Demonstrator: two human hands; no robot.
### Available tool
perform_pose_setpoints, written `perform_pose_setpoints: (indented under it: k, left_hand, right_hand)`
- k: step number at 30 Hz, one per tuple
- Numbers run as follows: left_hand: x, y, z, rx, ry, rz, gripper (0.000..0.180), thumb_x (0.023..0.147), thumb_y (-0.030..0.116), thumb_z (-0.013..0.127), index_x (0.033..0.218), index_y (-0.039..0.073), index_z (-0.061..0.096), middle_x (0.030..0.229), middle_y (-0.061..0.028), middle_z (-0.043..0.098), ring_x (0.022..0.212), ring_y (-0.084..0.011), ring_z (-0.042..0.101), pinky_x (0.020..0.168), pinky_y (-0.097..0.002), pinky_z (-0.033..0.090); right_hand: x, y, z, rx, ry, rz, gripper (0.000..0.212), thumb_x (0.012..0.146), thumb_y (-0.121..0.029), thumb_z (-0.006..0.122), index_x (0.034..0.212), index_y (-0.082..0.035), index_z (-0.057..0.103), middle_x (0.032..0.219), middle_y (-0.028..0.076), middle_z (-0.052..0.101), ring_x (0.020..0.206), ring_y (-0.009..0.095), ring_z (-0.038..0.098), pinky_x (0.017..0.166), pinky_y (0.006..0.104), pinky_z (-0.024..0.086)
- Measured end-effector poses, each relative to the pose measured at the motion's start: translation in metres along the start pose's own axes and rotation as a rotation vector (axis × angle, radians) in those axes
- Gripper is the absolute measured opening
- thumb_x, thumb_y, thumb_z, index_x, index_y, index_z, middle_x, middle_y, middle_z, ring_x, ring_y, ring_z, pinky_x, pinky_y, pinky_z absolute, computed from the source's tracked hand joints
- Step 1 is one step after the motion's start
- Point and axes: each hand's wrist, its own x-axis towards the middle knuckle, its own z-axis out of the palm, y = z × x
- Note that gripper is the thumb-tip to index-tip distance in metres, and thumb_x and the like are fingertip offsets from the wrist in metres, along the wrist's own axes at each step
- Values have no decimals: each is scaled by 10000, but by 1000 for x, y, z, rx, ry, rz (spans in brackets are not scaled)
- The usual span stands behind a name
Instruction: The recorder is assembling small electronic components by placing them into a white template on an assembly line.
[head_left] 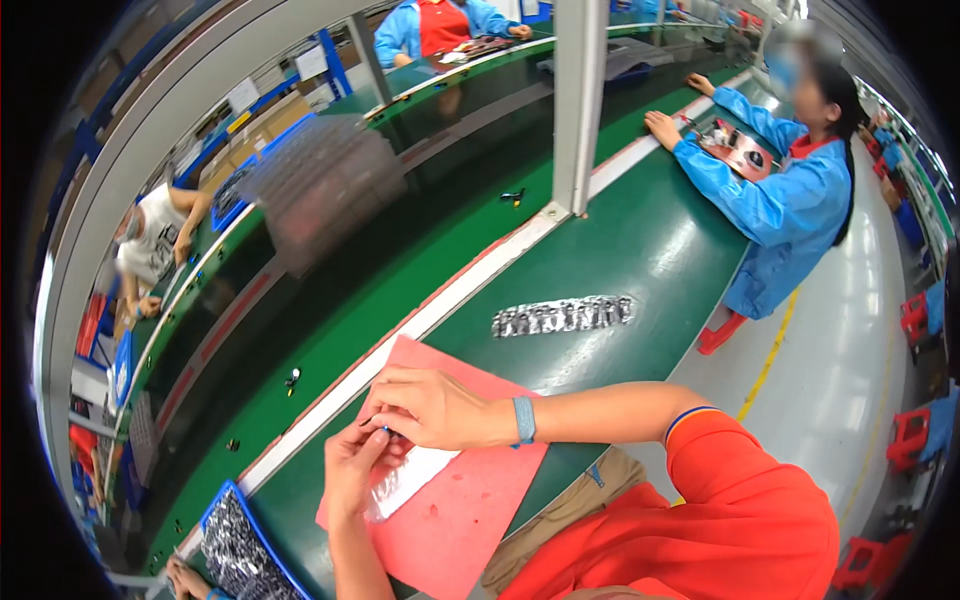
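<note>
Over a pink mat [455,520], my left hand [352,462] and my right hand [425,402] meet, fingertips pinched together. Between them is a small dark part [386,430] with a bluish spot, mostly covered by the fingers. Its exact kind cannot be made out. Under my hands lies a white sheet [420,478] with a clear plastic piece [385,492] at its near end, partly hidden by my left hand. A grey-blue band circles my right wrist.
A row of small black parts [563,317] lies on the green table. A blue bin [262,548] of dark parts stands at lower left. Beyond a white rail, a green conveyor [380,290] carries scattered small parts. A metal post [578,110] rises ahead. A co-worker [790,190] sits at right.
</note>
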Motion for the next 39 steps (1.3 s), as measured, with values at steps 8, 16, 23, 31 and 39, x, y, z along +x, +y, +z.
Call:
perform_pose_setpoints:
  k: [8, 16, 23, 31, 39]
  left_hand:
    - [-5, -11, 1, -130, 110, 94, 141, 1007, -12, 645, 1129, -40, 711, 894, -94, 747, 772, -147, 727, 716, -272, 617]
    - [-2, -14, 14, -88, 168, 222, 277, 872, -164, 723, 1129, -64, 700, 1009, -101, 742, 879, -139, 725, 825, -270, 615]
    - [-14, -19, 11, 30, 333, 301, 212, 889, -125, 737, 1089, -58, 719, 1009, -82, 748, 906, -121, 713, 858, -259, 587]
    - [-5, -13, 21, 385, 381, 397, 227, 902, -33, 773, 1127, -39, 738, 1085, -103, 771, 965, -151, 724, 912, -293, 583]
    - [-9, -18, 19, 412, 427, 387, 229, 879, -30, 792, 1104, -26, 748, 1061, -103, 777, 971, -160, 733, 898, -303, 593]
  right_hand:
    - [-6, 6, 20, 26, -43, 156, 92, 959, -88, 681, 962, 4, 685, 949, 166, 688, 828, 346, 711, 728, 428, 580]
    - [-12, 16, 19, 23, 18, 76, 80, 947, -80, 718, 987, -11, 709, 921, 121, 677, 820, 296, 697, 698, 394, 564]
    - [-10, 7, 28, 66, 26, 92, 79, 948, -92, 709, 981, -22, 717, 908, 142, 669, 801, 304, 688, 695, 393, 560]
    - [-5, 6, -11, 341, -116, 582, 153, 1006, -131, 726, 1014, 22, 730, 905, 23, 721, 800, 69, 667, 713, 235, 551]
    - [-5, 11, -1, 438, -208, 717, 169, 1011, -150, 725, 1043, 16, 724, 884, 20, 719, 773, 60, 673, 711, 231, 575]
